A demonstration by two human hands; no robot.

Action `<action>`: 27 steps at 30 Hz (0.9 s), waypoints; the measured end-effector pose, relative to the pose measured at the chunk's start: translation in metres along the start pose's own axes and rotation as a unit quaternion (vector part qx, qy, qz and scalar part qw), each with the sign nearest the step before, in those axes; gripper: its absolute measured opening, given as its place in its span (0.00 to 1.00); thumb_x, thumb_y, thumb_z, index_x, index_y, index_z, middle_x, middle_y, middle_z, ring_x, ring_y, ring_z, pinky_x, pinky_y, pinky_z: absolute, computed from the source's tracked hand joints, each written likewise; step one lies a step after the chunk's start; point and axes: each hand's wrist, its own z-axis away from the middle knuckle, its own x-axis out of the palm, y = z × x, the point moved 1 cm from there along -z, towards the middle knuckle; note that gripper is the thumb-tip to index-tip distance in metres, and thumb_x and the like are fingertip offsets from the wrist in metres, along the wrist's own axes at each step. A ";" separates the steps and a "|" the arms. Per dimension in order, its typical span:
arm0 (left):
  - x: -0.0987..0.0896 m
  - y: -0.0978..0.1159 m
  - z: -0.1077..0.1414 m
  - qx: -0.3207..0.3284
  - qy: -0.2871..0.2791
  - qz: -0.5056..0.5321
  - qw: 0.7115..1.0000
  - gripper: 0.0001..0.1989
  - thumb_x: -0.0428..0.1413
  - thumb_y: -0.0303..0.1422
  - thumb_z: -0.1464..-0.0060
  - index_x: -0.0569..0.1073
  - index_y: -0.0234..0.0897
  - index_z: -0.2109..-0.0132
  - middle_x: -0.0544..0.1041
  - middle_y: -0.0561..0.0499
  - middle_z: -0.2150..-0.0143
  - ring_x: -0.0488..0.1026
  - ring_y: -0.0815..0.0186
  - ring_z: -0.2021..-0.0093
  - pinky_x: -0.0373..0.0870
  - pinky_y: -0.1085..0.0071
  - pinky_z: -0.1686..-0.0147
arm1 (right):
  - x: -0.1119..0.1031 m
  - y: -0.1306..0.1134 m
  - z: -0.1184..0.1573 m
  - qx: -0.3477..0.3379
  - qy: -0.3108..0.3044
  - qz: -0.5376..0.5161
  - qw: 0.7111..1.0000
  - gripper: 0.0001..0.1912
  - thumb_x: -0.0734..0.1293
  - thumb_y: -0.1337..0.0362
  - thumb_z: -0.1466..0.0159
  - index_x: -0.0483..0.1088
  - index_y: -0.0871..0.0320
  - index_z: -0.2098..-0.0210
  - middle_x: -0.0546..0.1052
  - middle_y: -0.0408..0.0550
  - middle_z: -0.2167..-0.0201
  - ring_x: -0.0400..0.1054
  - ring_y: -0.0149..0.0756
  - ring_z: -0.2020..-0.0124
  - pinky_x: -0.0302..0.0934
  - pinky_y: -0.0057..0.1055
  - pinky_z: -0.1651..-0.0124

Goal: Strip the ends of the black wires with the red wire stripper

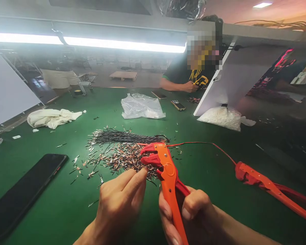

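My right hand (pixel 196 207) is wrapped round the handles of an orange and red wire stripper (pixel 169 173), its red jaws facing left. My left hand (pixel 123 190) is closed in a pinch, with its fingertips close to the jaws. What it pinches, if anything, is hidden or too small to make out. Just beyond the hands lies a pile of short wire scraps (pixel 122 156), black with coppery and silvery bits. Behind that pile rests a bundle of black wires (pixel 127 137) with bright ends pointing left.
A second wire stripper (pixel 272 187) lies at right, a thin red wire (pixel 193 143) running to it. A phone (pixel 28 190) lies at left. Farther back are a white cloth (pixel 53 117), a clear plastic bag (pixel 141 107) and a filled bag (pixel 221 117). A person (pixel 178 73) sits opposite.
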 end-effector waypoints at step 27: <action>-0.002 0.004 -0.002 0.003 -0.018 0.013 1.000 0.11 0.49 0.22 0.39 0.77 0.36 0.60 0.69 0.58 0.80 0.60 0.75 0.83 0.56 0.80 0.82 | -0.002 0.009 0.000 -0.009 -0.037 -0.027 0.999 0.18 0.63 0.57 0.51 0.72 0.67 0.70 0.74 0.51 0.81 0.66 0.32 0.80 0.57 0.25 0.76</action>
